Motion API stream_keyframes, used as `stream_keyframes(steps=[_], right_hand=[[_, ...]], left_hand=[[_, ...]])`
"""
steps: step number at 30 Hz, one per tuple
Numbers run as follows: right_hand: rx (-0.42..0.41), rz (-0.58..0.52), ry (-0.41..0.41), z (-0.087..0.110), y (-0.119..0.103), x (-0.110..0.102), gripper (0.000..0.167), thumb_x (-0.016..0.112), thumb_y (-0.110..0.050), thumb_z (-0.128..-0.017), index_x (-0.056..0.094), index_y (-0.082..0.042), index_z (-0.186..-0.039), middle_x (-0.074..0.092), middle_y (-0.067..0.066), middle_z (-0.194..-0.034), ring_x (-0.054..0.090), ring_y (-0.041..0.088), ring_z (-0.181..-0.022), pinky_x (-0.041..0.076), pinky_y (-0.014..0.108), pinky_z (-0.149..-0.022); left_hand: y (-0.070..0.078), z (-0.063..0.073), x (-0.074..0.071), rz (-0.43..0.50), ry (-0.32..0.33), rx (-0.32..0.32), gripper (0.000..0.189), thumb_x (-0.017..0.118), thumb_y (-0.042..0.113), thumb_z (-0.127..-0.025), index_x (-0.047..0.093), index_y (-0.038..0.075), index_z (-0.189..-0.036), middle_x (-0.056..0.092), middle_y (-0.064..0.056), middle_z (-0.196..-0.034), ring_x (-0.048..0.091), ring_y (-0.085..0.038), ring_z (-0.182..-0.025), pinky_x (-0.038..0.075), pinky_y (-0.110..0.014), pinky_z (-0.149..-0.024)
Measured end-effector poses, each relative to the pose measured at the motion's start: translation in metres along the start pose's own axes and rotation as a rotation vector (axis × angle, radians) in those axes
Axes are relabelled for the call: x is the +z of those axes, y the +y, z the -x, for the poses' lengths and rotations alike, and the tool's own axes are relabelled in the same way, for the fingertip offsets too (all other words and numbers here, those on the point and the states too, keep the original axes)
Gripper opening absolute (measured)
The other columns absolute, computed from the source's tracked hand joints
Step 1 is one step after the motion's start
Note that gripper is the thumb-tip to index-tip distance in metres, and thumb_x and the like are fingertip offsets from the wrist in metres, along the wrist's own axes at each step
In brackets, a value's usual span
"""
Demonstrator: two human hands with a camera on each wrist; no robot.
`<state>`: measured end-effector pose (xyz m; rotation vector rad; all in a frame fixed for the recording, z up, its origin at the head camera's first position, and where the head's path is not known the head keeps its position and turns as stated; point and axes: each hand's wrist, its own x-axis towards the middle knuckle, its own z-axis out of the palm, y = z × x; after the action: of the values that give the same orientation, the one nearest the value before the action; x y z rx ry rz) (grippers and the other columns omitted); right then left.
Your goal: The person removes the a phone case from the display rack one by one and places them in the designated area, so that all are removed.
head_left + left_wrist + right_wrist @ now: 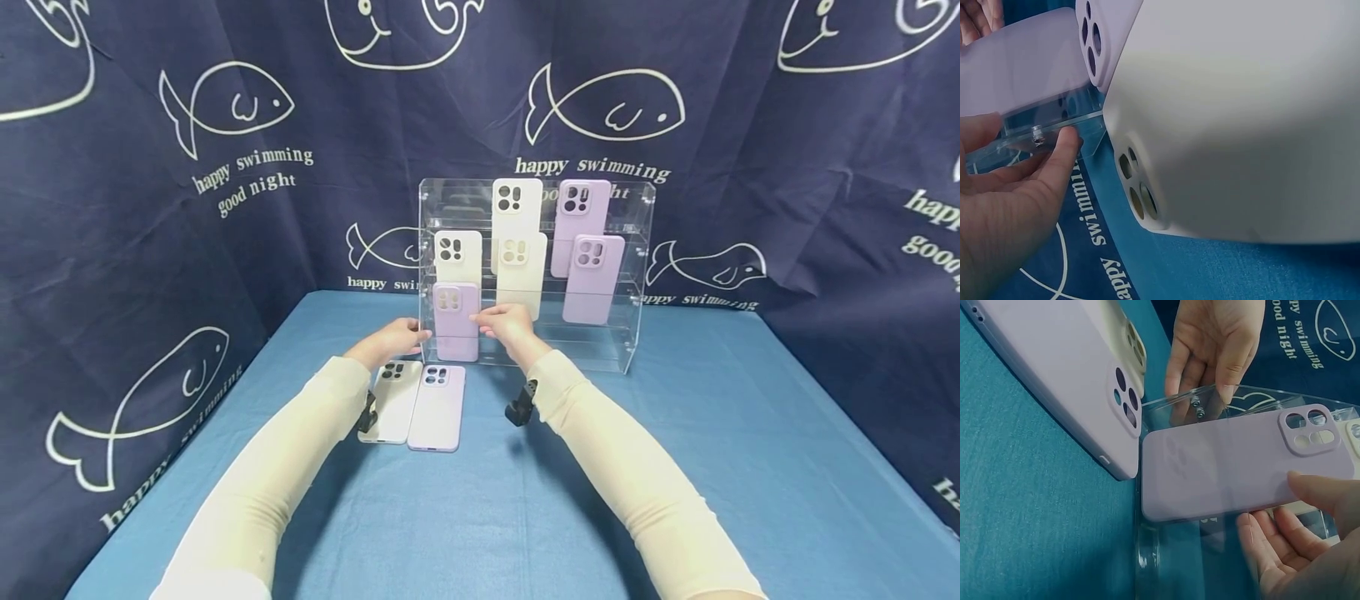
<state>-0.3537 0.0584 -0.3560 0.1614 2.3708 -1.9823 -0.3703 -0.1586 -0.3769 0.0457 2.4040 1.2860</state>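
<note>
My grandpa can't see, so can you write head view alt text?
A person's right hand holds a purple phone case in a clear rack while the left hand grips the rack's side. Five more cases stand in the rack; two others lie on the blue table.

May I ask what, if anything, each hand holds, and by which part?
Right hand: lowest-tier lilac phone case, by its right edge. Left hand: clear display stand, by its left panel.
</note>
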Motion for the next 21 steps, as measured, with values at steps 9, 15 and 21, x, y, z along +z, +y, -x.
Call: stream_keyframes(steps=[9, 15, 21], right_hand=[[0.024, 0.022, 0.006, -0.0020, 0.0023, 0.0007, 0.028, 0.074, -0.005, -0.084, 0.069, 0.006, -0.110, 0.068, 0.021, -0.116, 0.068, 0.030, -0.104, 0.058, 0.033, -0.094], [-0.067, 0.110, 0.069, 0.0014, 0.0052, 0.0036, 0.021, 0.075, -0.001, -0.082, 0.072, 0.003, -0.102, 0.071, 0.020, -0.106, 0.069, 0.020, -0.083, 0.061, 0.026, -0.077], [-0.096, 0.144, 0.069, 0.0002, 0.0076, 0.0078, 0.020, 0.075, -0.002, -0.081, 0.072, 0.002, -0.100, 0.072, 0.019, -0.102, 0.067, 0.018, -0.079, 0.060, 0.025, -0.073]], left_hand=[[0.0020, -0.0015, 0.0031, 0.017, 0.006, -0.007, 0.061, 0.043, 0.027, -0.105, 0.017, -0.001, -0.153, 0.026, -0.019, -0.158, 0.040, -0.032, -0.139, 0.026, -0.046, -0.122], [0.0042, -0.0024, 0.0053, 0.020, -0.001, 0.010, 0.062, 0.041, 0.025, -0.105, 0.014, -0.003, -0.153, 0.023, -0.021, -0.158, 0.038, -0.034, -0.140, 0.029, -0.045, -0.121], [0.0040, -0.0005, 0.0037, 0.035, 0.001, 0.010, 0.062, 0.041, 0.023, -0.106, 0.012, -0.005, -0.152, 0.020, -0.023, -0.158, 0.037, -0.035, -0.140, 0.031, -0.044, -0.121]])
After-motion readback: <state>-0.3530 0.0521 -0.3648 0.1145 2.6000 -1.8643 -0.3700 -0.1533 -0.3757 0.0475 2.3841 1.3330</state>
